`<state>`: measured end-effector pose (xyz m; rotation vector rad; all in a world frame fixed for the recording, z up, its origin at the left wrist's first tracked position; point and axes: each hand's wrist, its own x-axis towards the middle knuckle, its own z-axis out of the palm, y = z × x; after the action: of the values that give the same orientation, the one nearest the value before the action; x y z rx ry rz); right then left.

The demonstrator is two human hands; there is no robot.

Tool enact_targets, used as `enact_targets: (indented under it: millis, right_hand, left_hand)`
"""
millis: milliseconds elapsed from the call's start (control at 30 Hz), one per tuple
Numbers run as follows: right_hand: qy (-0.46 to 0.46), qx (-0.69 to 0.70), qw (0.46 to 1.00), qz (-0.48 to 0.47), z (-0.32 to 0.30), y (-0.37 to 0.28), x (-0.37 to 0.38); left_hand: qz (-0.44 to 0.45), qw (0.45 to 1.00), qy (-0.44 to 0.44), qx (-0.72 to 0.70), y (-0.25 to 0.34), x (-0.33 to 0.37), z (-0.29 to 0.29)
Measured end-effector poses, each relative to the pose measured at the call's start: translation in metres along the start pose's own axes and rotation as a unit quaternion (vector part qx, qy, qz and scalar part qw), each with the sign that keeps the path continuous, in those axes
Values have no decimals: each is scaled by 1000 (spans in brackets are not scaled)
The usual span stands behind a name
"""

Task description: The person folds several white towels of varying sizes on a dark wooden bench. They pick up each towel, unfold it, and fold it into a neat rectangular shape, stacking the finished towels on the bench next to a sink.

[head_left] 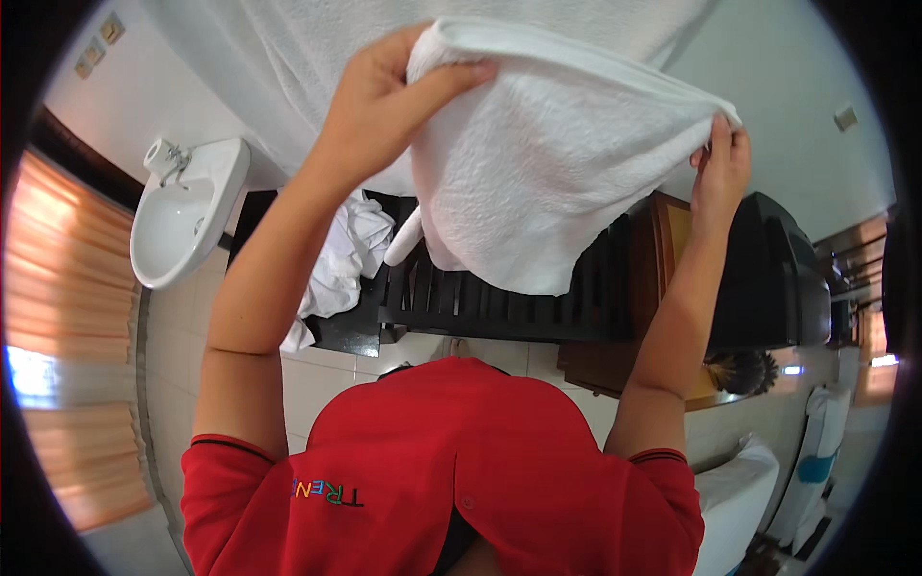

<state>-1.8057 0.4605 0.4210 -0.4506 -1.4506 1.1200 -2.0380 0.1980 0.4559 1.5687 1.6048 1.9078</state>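
A white towel [538, 182] hangs stretched between my two raised hands. My left hand [389, 101] grips its upper left corner, with the thumb lying across the front of the cloth. The upper right corner is pinched between the fingers of my right hand [722, 168]. From there the cloth droops in a loose fold over a dark slatted bench [480, 305]. Behind the held towel, a larger white cloth [288, 77] hangs across the upper part of the view.
Crumpled white cloth [344, 254] lies on the dark surface left of the slats. A white washbasin [182, 216] is at the left, near an orange curtain [72, 336]. To the right stand a wooden cabinet [663, 254] and a black television [783, 278]. White-covered chairs [740, 494] are at the lower right.
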Motion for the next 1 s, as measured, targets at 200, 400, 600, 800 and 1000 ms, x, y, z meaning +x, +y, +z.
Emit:
enact_targets:
  millis: [200, 400, 600, 800, 1000]
  right_hand:
    - [46, -5, 998, -47, -25, -21, 37]
    - [68, -52, 996, -7, -52, -28, 41]
    - [72, -99, 990, -71, -94, -61, 84]
    - [-51, -166, 983, -62, -75, -54, 110]
    - [-168, -147, 975, -5, 55, 63, 16]
  left_hand:
    - [-31, 991, -111, -65, 49, 40, 26]
    - [-73, 968, -216, -108, 55, 46, 53]
    - [-2, 962, -215, -167, 60, 22, 96]
    - [-102, 945, -290, -109, 48, -22, 98]
    - [-274, 913, -287, -96, -38, -111, 48]
